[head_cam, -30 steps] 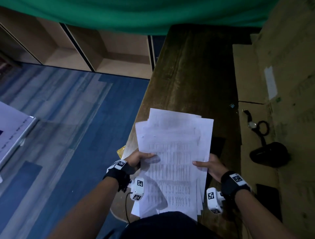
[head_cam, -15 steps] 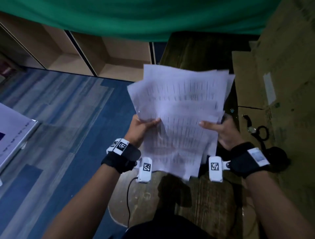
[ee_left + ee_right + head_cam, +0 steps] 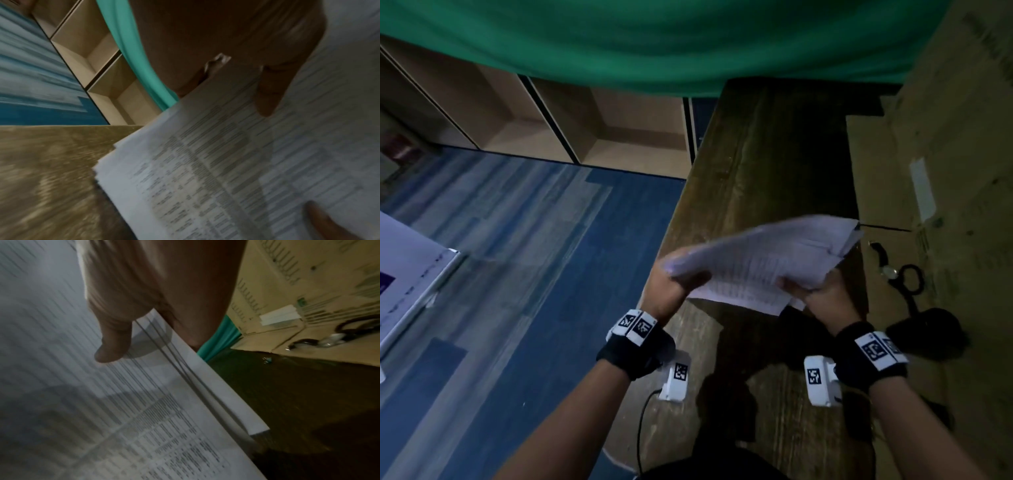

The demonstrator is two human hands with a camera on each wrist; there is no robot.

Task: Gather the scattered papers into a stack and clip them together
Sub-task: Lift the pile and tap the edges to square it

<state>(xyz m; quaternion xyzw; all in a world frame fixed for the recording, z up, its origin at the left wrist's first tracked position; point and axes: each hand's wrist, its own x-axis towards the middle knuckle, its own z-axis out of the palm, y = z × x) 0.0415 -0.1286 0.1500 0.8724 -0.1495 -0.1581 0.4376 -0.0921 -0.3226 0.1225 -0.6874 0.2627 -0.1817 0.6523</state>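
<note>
**K:** Since half a second ago the papers [image 3: 763, 267] have dropped from an upright fan in front of the shelves to a tilted, near-flat bundle low over the table [image 3: 774, 154]. Camera view shifted too.

**R:** Left to right?

**K:** At 9 o'clock of the bundle, left hand [image 3: 671, 284] grips its left end, thumb curled over the top sheet; the left wrist view shows the thumb [image 3: 267, 94] lying on the print. At 3 o'clock, right hand [image 3: 815, 294] holds the right end, thumb [image 3: 113, 344] on top and the rest of the hand underneath the edges.

**R:** How do the sheets look?

**K:** White, printed with dense tables in fine rows and columns. Text is too blurred to read. Edges aren't squared: the left wrist view shows staggered corners stepping out, the right wrist view shows several sheet edges fanned apart under the thumb. Far right corner at 1 o'clock rides higher than the left end.

**R:** Touching the table?

**K:** Can't tell; a shadow sits below it on the wood.

**R:** Anything else nearby?

**K:** Cardboard [image 3: 945, 171] at 3 o'clock, with a wristwatch [image 3: 890, 272] on it. Small teal object [image 3: 267, 360] on the dark tabletop, too small to identify.
</note>
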